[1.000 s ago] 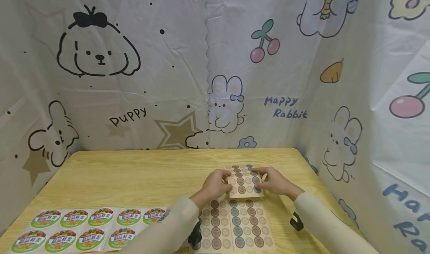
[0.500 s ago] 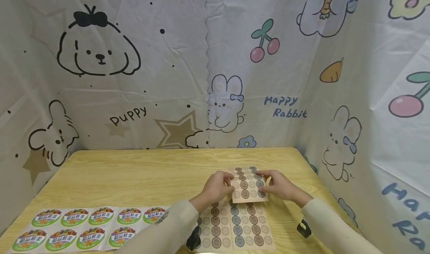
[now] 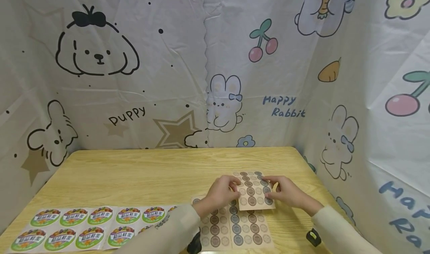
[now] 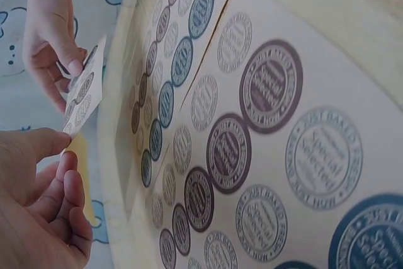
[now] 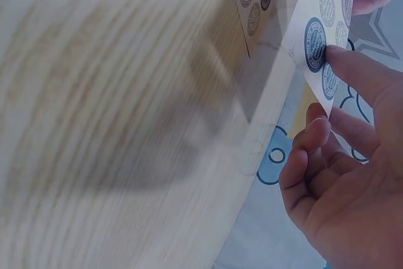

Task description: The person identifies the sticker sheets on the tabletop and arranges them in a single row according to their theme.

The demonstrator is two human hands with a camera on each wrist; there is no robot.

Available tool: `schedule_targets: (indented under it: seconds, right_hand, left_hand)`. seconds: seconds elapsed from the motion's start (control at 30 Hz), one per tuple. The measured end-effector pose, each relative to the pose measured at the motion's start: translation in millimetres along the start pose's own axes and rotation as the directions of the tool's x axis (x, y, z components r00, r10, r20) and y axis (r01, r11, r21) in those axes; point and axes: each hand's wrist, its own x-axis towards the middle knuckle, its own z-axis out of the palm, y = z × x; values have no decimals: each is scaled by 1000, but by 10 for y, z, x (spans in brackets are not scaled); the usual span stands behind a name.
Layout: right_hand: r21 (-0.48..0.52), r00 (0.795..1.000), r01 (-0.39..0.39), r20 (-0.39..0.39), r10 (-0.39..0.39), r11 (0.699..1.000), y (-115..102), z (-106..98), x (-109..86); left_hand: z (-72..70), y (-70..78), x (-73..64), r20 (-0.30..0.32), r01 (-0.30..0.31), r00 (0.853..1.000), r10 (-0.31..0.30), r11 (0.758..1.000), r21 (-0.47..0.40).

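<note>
Between both hands is a kraft-coloured sheet of round stickers (image 3: 252, 191), printed with brown, blue and pale circles and raised above the table. My left hand (image 3: 223, 191) pinches its left edge between thumb and fingers. On the opposite edge, my right hand (image 3: 288, 192) grips it the same way, the thumb lying on a blue sticker in the right wrist view. Below lie two more sticker sheets (image 3: 215, 229) of the same print, side by side, their far part covered by the held sheet. In the left wrist view these flat sheets (image 4: 264, 149) read "Just baked".
Large fruit-label sticker sheets (image 3: 90, 224) lie at the table's left front, partly under the left sleeve (image 3: 168, 228). Dark straps show by both wrists. Printed cloth (image 3: 134, 97) hangs behind and beside the wooden table (image 3: 141, 175).
Both hands have carried the held sticker sheet to the right and a little nearer, so it overlaps the right-hand flat sheet more. The grip stays the same.
</note>
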Motion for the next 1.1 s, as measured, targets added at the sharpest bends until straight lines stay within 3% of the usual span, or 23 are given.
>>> schedule_targets:
  seconds: [1.1]
  right_hand:
    - [56,998,-57,-17,58,997,268,-33,-564]
  left_hand:
    - [399,158,-180,138,-45,989,54,997,-68]
